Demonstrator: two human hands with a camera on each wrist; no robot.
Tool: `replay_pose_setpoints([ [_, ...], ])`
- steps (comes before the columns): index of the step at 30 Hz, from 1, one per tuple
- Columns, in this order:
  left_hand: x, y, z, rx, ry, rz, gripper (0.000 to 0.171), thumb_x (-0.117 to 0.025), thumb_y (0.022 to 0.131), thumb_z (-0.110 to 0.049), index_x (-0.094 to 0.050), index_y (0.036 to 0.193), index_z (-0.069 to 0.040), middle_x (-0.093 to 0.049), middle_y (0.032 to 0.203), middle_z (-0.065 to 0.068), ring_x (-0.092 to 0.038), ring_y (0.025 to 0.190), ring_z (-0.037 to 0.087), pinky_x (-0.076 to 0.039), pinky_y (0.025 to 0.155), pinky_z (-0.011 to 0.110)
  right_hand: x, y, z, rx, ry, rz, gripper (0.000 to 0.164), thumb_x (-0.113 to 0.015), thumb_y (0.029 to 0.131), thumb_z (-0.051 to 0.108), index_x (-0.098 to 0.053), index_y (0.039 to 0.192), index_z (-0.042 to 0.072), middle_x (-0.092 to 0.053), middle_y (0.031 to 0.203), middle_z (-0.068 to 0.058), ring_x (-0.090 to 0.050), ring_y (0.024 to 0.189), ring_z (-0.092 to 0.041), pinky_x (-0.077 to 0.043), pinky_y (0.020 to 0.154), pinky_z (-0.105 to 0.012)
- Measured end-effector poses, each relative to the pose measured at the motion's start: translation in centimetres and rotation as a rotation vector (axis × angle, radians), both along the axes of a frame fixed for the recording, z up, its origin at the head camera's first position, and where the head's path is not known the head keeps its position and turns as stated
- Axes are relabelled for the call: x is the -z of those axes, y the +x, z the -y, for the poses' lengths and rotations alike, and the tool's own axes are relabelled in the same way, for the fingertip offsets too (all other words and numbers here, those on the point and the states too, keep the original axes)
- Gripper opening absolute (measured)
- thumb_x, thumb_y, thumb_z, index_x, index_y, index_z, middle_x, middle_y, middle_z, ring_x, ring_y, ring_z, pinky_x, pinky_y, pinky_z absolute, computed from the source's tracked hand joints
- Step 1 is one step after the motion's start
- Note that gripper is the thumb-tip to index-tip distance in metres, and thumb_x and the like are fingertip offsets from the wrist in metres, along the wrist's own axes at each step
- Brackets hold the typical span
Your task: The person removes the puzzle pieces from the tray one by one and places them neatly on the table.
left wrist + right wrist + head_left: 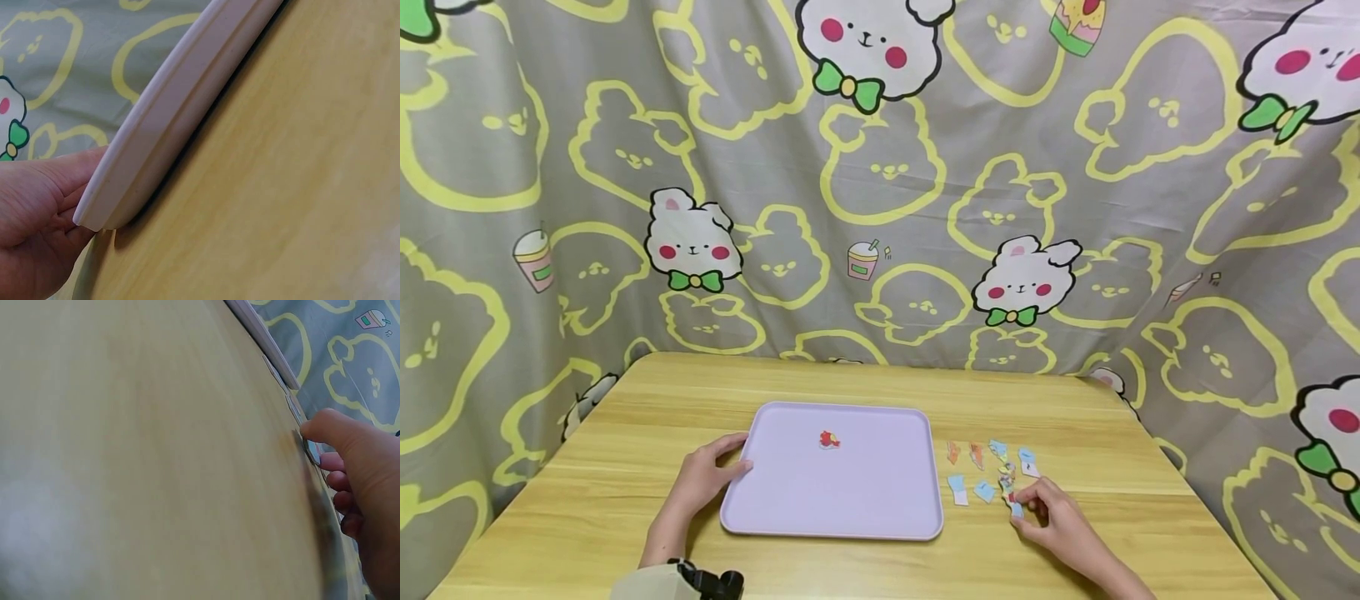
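A lilac tray [842, 500] lies on the table, its left rim held by my left hand [706, 475]. In the left wrist view, that hand [37, 219] has its thumb at the rim, and the other fingers are partly hidden behind the tray. One small red puzzle piece [829, 439] sits on the tray towards the back. Right of the tray, my right hand [1060, 517] pinches a colourful puzzle piece [1016, 507] between thumb and index finger, close to the tabletop. The right wrist view shows this piece [312, 450] edge-on at the fingertips.
Several loose puzzle pieces lie between tray and right hand: orange ones [977, 455], blue ones [985, 491], a blue-and-white one [1028, 462] and a multicoloured one [1007, 475]. The wooden table [1075, 417] ends at a grey patterned curtain [910, 250] behind and at the sides.
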State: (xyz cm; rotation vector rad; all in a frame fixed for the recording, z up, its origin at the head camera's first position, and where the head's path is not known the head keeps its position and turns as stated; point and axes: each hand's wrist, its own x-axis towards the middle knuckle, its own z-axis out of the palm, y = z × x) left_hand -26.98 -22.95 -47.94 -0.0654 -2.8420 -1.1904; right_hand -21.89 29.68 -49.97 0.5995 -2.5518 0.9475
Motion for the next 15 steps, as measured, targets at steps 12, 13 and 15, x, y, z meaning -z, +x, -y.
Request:
replay_pose_setpoints([
  [12,-0.05,0.04,0.03,0.005,-0.004,-0.009,0.05,-0.069,0.09,-0.018,-0.056,0.135,0.0,-0.058,0.136,0.024,-0.045,0.133,0.048,-0.04,0.109,0.06,-0.25,-0.04,-0.15,0.016,0.03,0.064,0.025,-0.083,0.074,0.009,-0.063,0.087,0.016,-0.05,0.081,0.008,-0.039,0.067,0.002,-0.037,0.054,-0.013],
  [13,-0.05,0.04,0.04,0.005,-0.004,-0.006,0.05,-0.069,0.09,-0.018,-0.056,0.135,0.0,-0.058,0.136,0.024,-0.045,0.133,0.048,-0.04,0.109,0.06,-0.28,-0.03,-0.14,0.016,0.034,0.064,0.025,-0.083,0.074,0.009,-0.063,0.087,0.016,-0.05,0.081,0.008,-0.04,0.067,0.002,-0.037,0.054,-0.013],
  [15,-0.07,0.02,0.05,0.007,-0.004,-0.004,0.051,-0.069,0.09,-0.019,-0.056,0.135,0.0,-0.058,0.136,0.024,-0.045,0.133,0.048,-0.04,0.109,0.06,-0.34,0.0,-0.13,0.012,0.044,0.056,0.025,-0.083,0.074,0.01,-0.063,0.087,0.016,-0.05,0.081,0.009,-0.04,0.068,0.002,-0.037,0.054,-0.013],
])
